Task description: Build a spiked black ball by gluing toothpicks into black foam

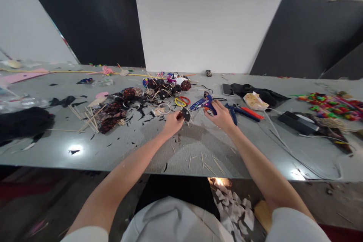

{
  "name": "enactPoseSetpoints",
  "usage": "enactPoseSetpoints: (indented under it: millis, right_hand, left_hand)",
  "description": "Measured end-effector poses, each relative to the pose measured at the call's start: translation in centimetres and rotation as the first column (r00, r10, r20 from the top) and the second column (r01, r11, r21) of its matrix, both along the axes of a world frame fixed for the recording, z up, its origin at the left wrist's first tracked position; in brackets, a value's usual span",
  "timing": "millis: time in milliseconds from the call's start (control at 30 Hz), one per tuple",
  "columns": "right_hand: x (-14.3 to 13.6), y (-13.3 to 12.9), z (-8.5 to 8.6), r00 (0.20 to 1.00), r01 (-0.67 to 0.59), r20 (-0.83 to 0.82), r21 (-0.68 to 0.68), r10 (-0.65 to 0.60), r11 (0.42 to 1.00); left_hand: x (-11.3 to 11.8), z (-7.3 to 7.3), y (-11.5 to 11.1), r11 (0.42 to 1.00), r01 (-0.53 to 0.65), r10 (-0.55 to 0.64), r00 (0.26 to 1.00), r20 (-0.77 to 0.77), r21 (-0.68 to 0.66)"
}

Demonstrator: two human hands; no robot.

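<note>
My left hand (174,122) pinches a small black piece (186,114) that looks like fabric with thin sticks in it, over the middle of the grey table. Wrapped round the handle of a blue glue gun (202,103) is my right hand (221,114). The gun's nozzle points left at the black piece; whether they touch I cannot tell. Just behind lie a yellow and a red ring (183,101). A pale ring (162,109) rests on the table left of them, among black scraps. Blue-handled pliers (233,113) lie beside my right hand.
Dark ball-shaped pieces (163,87) and loose sticks (90,119) crowd the left and back. A black power bank-like box (297,123) and a white cable (276,132) lie right. Colourful bits (326,106) fill the far right. Upright panels (204,30) stand behind the table.
</note>
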State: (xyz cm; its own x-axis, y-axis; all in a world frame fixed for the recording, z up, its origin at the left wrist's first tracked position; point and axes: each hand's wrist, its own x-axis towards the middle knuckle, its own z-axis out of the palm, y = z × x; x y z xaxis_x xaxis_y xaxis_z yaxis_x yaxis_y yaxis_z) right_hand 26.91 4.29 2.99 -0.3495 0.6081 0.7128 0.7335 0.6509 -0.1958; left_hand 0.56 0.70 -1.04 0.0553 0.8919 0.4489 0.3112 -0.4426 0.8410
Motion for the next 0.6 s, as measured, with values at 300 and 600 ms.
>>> enactPoseSetpoints:
  millis: [300,600]
  right_hand:
    - [0.12,0.18,-0.11,1.000,0.003,0.026,0.030,-0.004,1.000]
    - [0.26,0.28,-0.25,1.000,-0.017,0.016,0.020,0.017,1.000]
  left_hand:
    - [-0.05,0.14,-0.15,1.000,-0.001,0.002,0.999,-0.033,0.012]
    - [0.04,0.37,-0.17,1.000,-0.005,0.005,1.000,-0.024,0.004]
